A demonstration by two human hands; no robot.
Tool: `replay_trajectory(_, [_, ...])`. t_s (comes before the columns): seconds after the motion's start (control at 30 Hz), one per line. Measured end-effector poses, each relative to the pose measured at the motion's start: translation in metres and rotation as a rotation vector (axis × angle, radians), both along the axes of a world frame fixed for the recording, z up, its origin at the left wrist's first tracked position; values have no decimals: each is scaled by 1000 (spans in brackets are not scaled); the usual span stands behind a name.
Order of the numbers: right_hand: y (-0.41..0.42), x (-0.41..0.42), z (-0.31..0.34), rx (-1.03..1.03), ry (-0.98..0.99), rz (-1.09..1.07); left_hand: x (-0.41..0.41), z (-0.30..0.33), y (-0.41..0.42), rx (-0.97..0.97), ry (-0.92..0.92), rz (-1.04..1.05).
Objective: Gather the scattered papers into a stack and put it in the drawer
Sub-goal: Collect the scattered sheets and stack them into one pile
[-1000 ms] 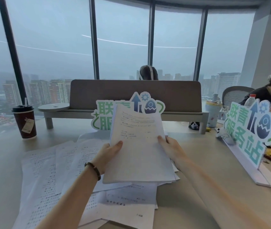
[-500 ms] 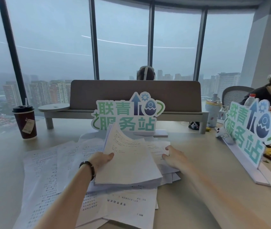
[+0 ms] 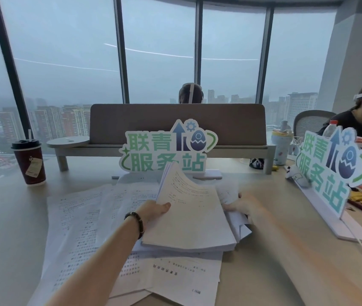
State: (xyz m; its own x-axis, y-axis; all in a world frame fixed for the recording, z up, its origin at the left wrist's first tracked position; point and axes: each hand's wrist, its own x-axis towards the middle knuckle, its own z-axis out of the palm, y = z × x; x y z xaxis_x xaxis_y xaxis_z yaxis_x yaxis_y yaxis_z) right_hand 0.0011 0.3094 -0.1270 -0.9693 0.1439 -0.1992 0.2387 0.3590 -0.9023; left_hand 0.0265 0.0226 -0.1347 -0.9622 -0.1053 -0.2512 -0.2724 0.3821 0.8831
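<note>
We see a broad pale beige desk [image 3: 10, 228] filling the lower view, and we place everything else by the green-and-white cut-out sign [image 3: 166, 149] standing at its middle. Behind that sign runs a long grey-brown padded divider on a light shelf [image 3: 175, 124]. Right of the sign stands a second sign of the same green lettering [image 3: 328, 173], on a white base. In front of the sign, white printed sheets lie scattered [image 3: 76, 221] across the desk, spreading leftward and toward us. Also in front of it, tilted up at its far edge, is the thick gathered stack of white papers [image 3: 189, 217], its near edge resting on the loose sheets. Far left of the sign stands a dark red paper cup with a black lid [image 3: 29, 162]. Our left hand [image 3: 153, 209] grips the stack's left edge, thumb on top. Our right hand [image 3: 248, 206], blurred, pinches a crumpled white sheet [image 3: 228, 192] just right of the stack.
</note>
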Motion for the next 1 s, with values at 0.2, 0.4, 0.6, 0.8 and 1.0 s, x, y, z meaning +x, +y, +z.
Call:
replay_trajectory(0.2, [7, -3, 2, -29, -25, -15, 4, 10, -24, 223, 49, 28])
replay_trajectory(0.4, [13, -3, 1, 20, 33, 8, 5, 1, -37, 276, -4, 100])
replay_trajectory(0.6, [20, -7, 5, 286, 83, 51, 1, -3, -24, 239, -1, 87])
replay_trajectory(0.8, [30, -11, 3, 253, 44, 73, 0, -6, -12, 155, 15, 75])
replay_trajectory(1.0, [27, -4, 9, 68, 27, 80, 1, -7, -14, 176, 45, 74])
